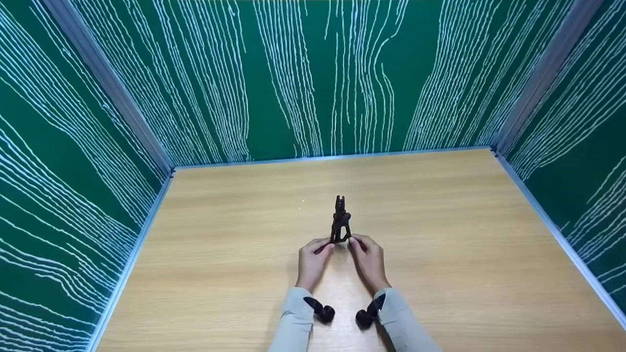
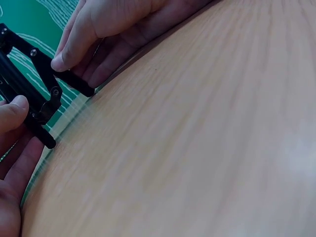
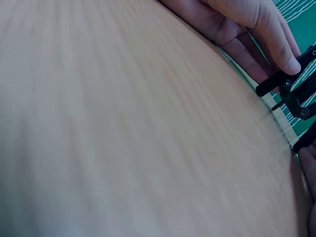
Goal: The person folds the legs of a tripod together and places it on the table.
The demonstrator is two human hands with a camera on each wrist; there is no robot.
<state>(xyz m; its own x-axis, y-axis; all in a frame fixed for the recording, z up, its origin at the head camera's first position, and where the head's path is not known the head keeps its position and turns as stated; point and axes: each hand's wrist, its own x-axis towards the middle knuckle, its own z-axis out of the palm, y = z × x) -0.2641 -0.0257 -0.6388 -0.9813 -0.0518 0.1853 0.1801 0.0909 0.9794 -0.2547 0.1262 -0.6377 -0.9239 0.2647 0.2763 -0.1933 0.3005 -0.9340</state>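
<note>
A small black tripod (image 1: pixel 341 217) with hinged legs and a notched top is between my two hands over the middle of the table. My left hand (image 1: pixel 313 261) pinches one leg near its foot, thumb on the near side and fingers behind. On the other side, my right hand (image 1: pixel 369 259) pinches another leg the same way. The left wrist view shows the tripod's legs (image 2: pixel 44 69) spread and joined by short braces, feet right at the tabletop. Only the lower part of the tripod (image 3: pixel 279 84) appears in the right wrist view; its top is cut off.
The wooden table (image 1: pixel 220 274) reaches back to green panels (image 1: pixel 323 98) with white wavy lines, which stand on the left, back and right. Grey posts (image 1: pixel 115 83) mark the corners. Black wrist cameras (image 1: pixel 324 313) sit on the inner side of both sleeves.
</note>
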